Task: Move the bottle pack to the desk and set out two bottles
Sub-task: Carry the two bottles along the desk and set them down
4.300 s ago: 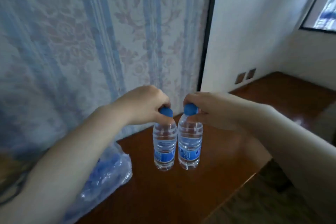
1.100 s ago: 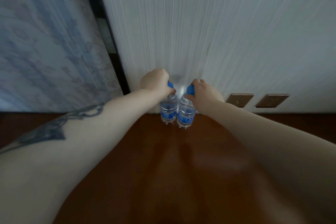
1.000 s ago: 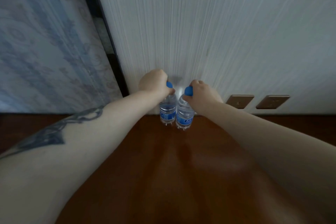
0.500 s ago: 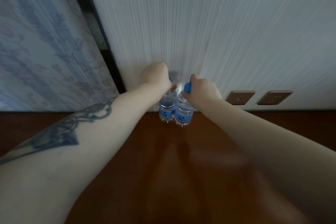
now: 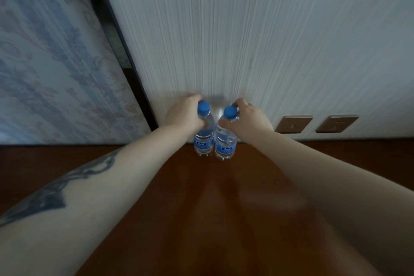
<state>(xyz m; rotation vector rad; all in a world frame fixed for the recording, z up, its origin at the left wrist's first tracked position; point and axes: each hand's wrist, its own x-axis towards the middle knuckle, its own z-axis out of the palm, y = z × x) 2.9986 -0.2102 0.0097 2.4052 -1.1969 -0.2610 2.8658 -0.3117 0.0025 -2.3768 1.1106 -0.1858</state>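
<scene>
The pale wall [image 5: 268,40] with fine vertical grain fills most of what I see, rising straight from the far edge of the surface [image 5: 201,219], which is dark reddish-brown wood and shines a little under my arms. To the far left a patterned blue and lilac curtain [image 5: 51,69] hangs down to that same far edge, with a dark upright strip [image 5: 125,58] between it and the wall. My left forearm [image 5: 85,197] reaches in from the near left corner and carries a dark tattoo [image 5: 56,192]; my right forearm [image 5: 324,179] comes in from the near right side. Low on the wall, right of my hands, sit two bronze outlet plates [image 5: 293,123], side by side, just above the far edge.

My left hand [image 5: 182,115] has its grip closed around the neck and shoulder of the left bottle [image 5: 203,140], the blue cap [image 5: 203,107] standing clear above my fingers. My right hand [image 5: 248,119] has its grip curled on the neck of the right bottle [image 5: 225,144], fingertips behind its blue cap [image 5: 230,112], thumb across the front. Both bottles are clear with blue labels, upright, touching each other or very nearly, and they stand at the far edge of the surface, close against the wall, about midway along it. The bottle pack is out of my view
</scene>
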